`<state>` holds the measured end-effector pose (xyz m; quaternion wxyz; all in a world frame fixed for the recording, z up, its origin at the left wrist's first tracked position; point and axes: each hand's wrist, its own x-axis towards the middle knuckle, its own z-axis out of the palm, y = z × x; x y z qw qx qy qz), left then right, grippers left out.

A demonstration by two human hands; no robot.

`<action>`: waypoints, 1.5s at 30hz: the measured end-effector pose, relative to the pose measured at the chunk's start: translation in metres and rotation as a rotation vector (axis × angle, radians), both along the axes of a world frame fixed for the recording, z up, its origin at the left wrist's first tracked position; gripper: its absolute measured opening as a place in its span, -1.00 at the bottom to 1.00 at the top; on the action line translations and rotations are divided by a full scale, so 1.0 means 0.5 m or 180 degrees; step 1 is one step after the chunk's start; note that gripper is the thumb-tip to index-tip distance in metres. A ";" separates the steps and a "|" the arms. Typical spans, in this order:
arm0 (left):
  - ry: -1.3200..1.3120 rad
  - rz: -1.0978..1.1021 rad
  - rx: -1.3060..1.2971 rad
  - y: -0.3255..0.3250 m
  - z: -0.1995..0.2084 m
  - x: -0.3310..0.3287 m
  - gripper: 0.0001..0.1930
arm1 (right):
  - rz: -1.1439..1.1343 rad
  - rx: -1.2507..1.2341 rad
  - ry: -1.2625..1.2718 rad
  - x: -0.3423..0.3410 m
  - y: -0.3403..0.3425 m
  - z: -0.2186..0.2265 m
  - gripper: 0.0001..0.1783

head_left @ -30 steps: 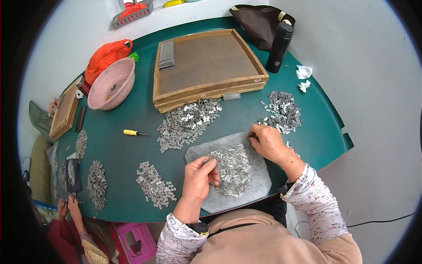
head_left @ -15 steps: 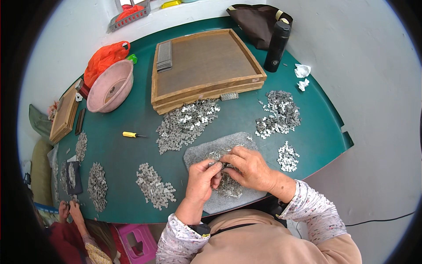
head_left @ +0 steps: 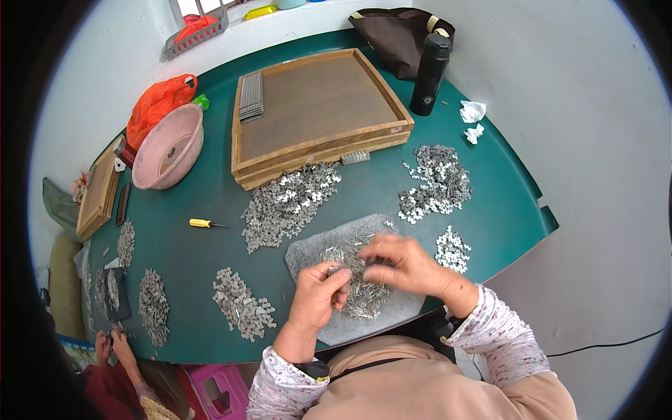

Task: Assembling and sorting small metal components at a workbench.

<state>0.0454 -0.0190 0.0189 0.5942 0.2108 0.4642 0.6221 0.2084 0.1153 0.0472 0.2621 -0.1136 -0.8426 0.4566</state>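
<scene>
My left hand [head_left: 320,294] is closed, thumb against forefinger, on a small grey metal piece [head_left: 334,270] that mostly hides in the grip. My right hand [head_left: 406,264] hovers over a heap of thin silvery metal pins [head_left: 364,299]. Motion smears its fingertips, and whether they hold a pin does not show. The heap lies on a grey felt mat [head_left: 308,246] in front of me. Right of the mat is a small pile of shiny, notched metal pieces [head_left: 452,250]; left of it, a pile of flat grey pieces [head_left: 241,304].
Larger metal-piece piles [head_left: 290,206] lie below stacked wooden trays [head_left: 322,150]. A yellow screwdriver [head_left: 201,223], pink basin [head_left: 150,164], black bottle [head_left: 430,73] and crumpled tissues [head_left: 473,110] share the green table [head_left: 210,189]. A co-worker's hands [head_left: 115,341] are at the far left.
My right hand has parted from my left and moved slightly right, over the pins. My left hand keeps its pinch on the piece. The whole view has shifted slightly.
</scene>
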 end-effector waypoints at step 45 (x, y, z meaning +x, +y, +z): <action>0.0137 0.0651 0.0128 0.003 0.007 0.007 -0.84 | -0.1806 0.1978 -0.1351 0.023 0.117 -0.049 -0.89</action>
